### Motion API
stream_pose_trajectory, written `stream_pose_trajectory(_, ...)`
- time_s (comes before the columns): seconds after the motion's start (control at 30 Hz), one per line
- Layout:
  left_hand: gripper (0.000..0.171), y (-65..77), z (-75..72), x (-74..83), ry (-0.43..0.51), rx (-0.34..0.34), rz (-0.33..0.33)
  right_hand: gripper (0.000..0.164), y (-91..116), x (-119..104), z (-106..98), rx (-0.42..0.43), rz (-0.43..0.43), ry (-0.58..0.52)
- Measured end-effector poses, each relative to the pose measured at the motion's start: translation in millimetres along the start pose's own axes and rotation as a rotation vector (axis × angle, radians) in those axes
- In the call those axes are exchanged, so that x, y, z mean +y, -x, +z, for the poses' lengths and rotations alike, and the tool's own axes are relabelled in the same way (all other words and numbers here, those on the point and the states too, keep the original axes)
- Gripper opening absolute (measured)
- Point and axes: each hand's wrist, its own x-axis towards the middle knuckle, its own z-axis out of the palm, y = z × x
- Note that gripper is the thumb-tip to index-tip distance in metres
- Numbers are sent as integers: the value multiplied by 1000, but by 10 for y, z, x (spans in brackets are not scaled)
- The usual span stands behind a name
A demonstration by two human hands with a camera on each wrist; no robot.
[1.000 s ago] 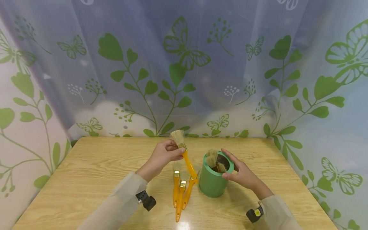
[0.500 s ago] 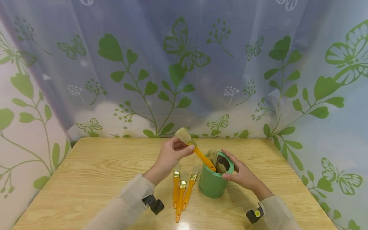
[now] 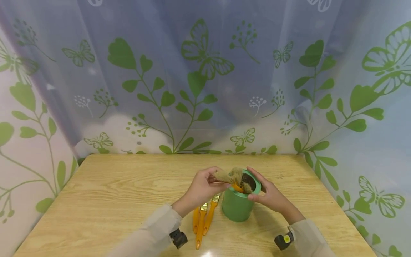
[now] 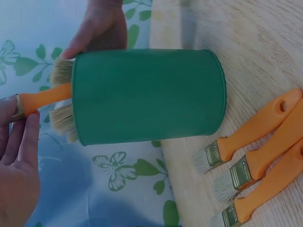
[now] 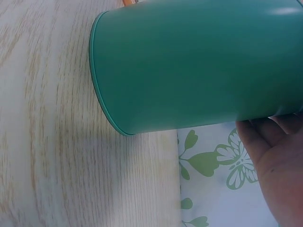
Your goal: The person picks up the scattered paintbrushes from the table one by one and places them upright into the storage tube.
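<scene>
A green can (image 3: 237,205) stands upright on the table, with bristle ends of brushes (image 3: 237,175) sticking out of its mouth. At its left rim my left hand (image 3: 205,185) pinches a paintbrush (image 4: 45,98) by the metal band. That brush's orange handle points down into the can and its bristles face up and left. My right hand (image 3: 269,192) holds the can by the rim from the right, thumb in front and fingers behind. In the right wrist view, fingertips (image 5: 246,130) lie against the can's side.
Just left of the can, three orange-handled paintbrushes (image 3: 200,225) lie fanned on the wooden table (image 3: 128,200), partly covered by my left hand in the head view. A curtain (image 3: 221,107) with leaves and butterflies hangs behind the table's back edge.
My left hand has moved right and down to the can, and the paintbrush's handle has gone from above the loose brushes into the can's mouth. My right hand has stayed at the rim.
</scene>
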Motion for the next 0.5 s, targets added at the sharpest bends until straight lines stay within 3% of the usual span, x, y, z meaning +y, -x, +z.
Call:
stream_pose_trajectory(0.3, 23, -44, 102, -51, -137, -37, 31, 82, 3, 14, -1, -7, -11, -19)
stream_pose_trajectory(0.5, 35, -63, 82, -96, -216, 6, 87, 82, 1, 25, -2, -9, -22, -9)
